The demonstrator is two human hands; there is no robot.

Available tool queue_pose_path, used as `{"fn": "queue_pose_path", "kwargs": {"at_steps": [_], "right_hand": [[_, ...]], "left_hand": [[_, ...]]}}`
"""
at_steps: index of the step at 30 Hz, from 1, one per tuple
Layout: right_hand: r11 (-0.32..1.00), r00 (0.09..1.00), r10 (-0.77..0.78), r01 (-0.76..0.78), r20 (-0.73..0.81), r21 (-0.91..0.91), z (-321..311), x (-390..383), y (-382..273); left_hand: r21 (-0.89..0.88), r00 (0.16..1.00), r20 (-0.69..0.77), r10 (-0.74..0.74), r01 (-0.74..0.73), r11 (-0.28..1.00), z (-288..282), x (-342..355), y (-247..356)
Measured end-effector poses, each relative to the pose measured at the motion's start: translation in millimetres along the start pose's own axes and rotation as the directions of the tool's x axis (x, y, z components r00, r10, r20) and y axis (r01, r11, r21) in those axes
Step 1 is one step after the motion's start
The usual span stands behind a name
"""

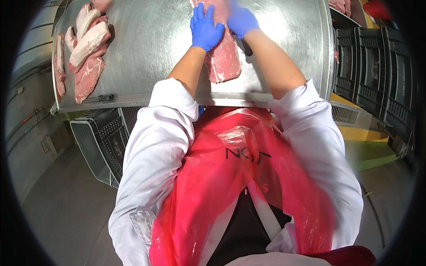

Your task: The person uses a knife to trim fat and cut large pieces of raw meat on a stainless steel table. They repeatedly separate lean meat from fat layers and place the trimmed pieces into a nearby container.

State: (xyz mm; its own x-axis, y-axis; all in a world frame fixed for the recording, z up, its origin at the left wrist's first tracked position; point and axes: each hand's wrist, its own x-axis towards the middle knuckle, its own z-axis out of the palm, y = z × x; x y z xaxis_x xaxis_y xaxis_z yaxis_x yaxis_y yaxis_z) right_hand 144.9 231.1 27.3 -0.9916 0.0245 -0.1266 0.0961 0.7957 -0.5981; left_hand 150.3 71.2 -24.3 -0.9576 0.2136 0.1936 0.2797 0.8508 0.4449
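A long slab of pale pink raw pork (224, 62) lies on the metal table in front of me, running away toward the upper edge of the view. My left hand (207, 30), in a blue glove, presses flat on it with the fingers spread. On the slab's right side is my right hand (242, 22), gloved in blue too, its fingers closed and blurred. The black handle of a knife (247, 48) sticks out from under that hand toward my wrist; its blade is hidden.
Several cut pork pieces (91, 42) lie at the table's left end, near a small dark tool (105, 97) at the front edge. Grey plastic crates (370, 71) stand stacked at right. Another crate (100, 146) sits below the table at left. More meat (341, 6) shows at upper right.
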Motion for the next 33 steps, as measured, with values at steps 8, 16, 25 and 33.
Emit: {"fn": "queue_pose_path", "kwargs": {"at_steps": [8,16,25,33], "right_hand": [[0.995,0.967,0.070,-0.051,0.245,-0.083,-23.8,-68.8,-12.5],[0.997,0.949,-0.005,0.029,0.314,-0.073,-29.7,-58.3,15.7],[0.988,0.973,0.004,-0.040,0.231,0.148,-38.7,-18.5,22.7],[0.978,0.902,0.087,-0.158,0.424,0.136,-31.1,-50.6,1.4]], "left_hand": [[0.007,0.993,0.010,-0.117,0.117,0.993,-6.1,-2.1,14.7],[-0.014,0.993,-0.006,-0.119,0.119,0.993,-5.4,19.5,11.7],[0.037,0.998,-0.036,-0.058,0.059,0.998,-2.1,40.2,-12.4],[0.033,0.996,-0.083,-0.040,0.043,0.999,10.9,48.1,-27.5]]}}
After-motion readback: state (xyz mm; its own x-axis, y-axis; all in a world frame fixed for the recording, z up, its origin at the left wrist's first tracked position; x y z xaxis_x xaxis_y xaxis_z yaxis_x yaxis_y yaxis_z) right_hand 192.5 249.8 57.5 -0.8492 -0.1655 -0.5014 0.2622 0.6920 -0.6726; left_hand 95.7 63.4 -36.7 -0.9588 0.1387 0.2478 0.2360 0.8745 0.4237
